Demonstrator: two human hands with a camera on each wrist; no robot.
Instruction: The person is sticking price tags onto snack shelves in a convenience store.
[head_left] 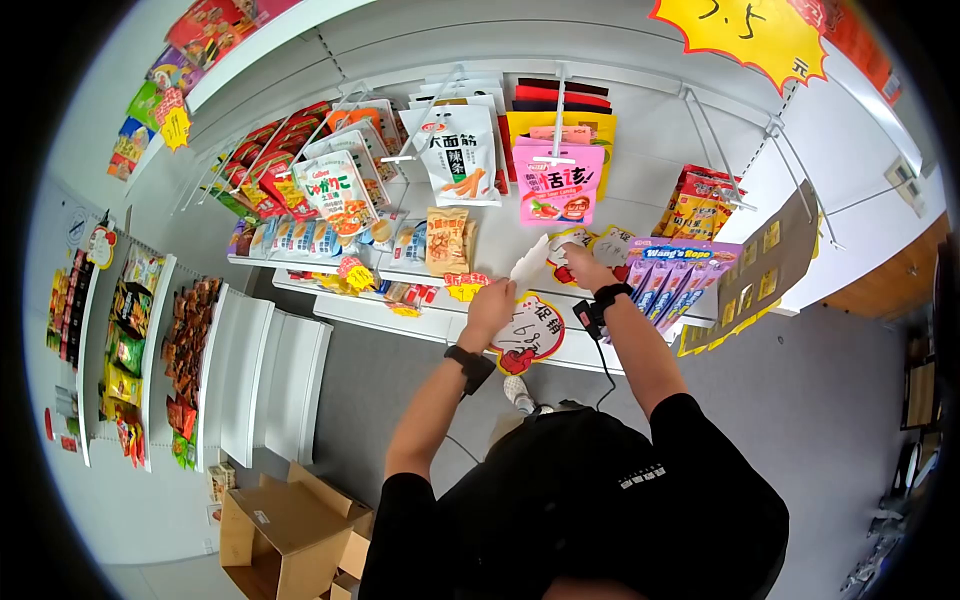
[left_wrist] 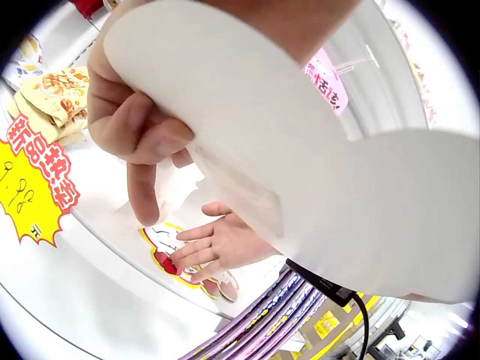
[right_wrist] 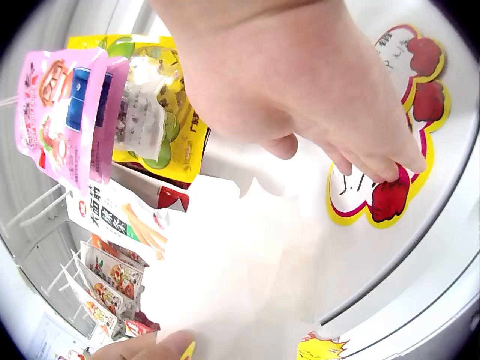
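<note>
Shop wall, white shelves (head_left: 280, 370) and peg hooks loaded with snack packets; open cardboard box (head_left: 285, 525) on floor lower left, contents cannot tell; one pink packet (head_left: 558, 185) on centre hook, one white packet (head_left: 460, 150) on hook beside it; one white sheet (head_left: 528, 262) raised over shelf, between hands; left hand (head_left: 490, 305) pinches sheet, thumb and forefinger clenched on it; right hand (head_left: 585, 268) fingers straight, pressing cloud-shaped tag (right_wrist: 360, 202) flat on shelf; second tag (head_left: 612, 245) just beside.
</note>
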